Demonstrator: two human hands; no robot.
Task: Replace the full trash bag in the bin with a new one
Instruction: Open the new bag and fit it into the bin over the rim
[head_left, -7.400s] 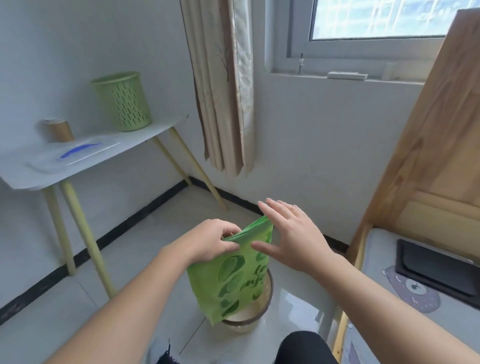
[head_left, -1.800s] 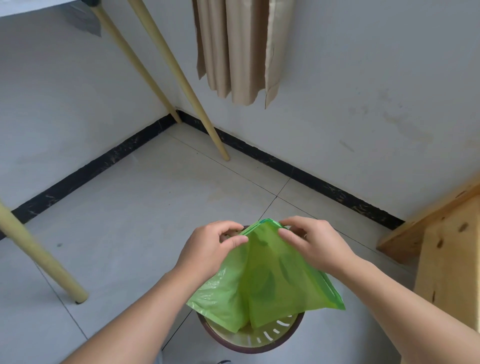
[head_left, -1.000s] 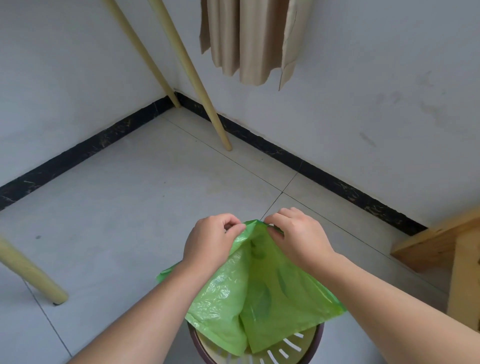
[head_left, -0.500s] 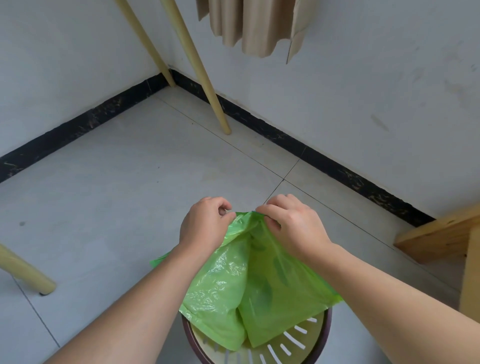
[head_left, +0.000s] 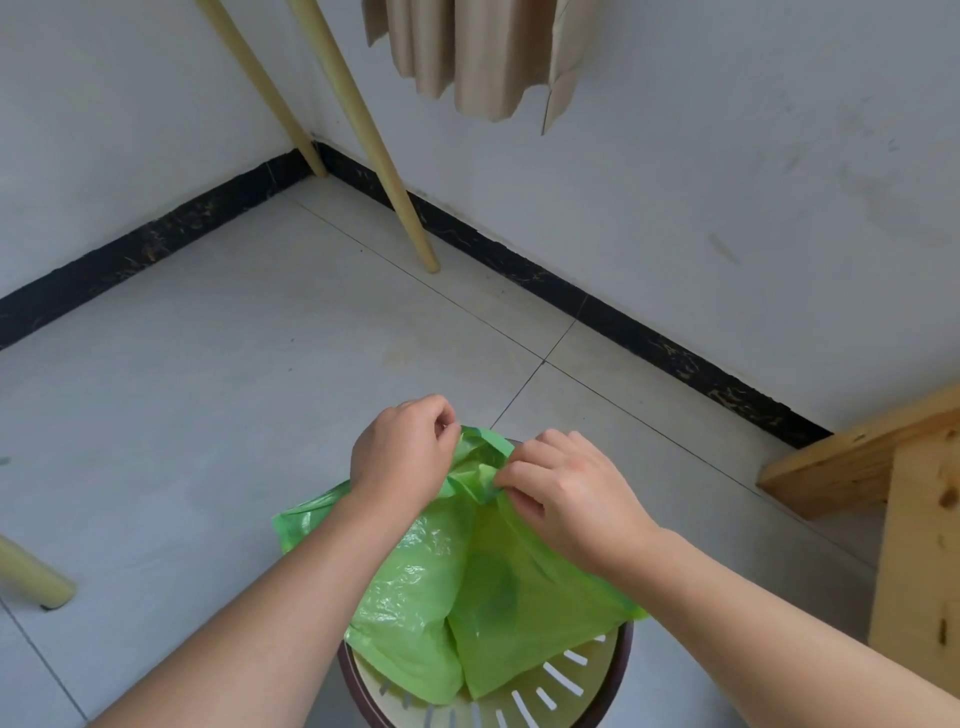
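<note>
Left hand (head_left: 400, 449) and right hand (head_left: 563, 491) pinch mouth of green bag (head_left: 467, 587), now parted slightly versus half-second ago. Bag hangs lower centre, bottom inside bin (head_left: 608, 686). Opening underway; lining not yet done.

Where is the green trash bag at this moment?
In the head view the green trash bag is low and centre, held up by its top edge between the left hand and right hand, its lower end hanging into the bin.
</note>
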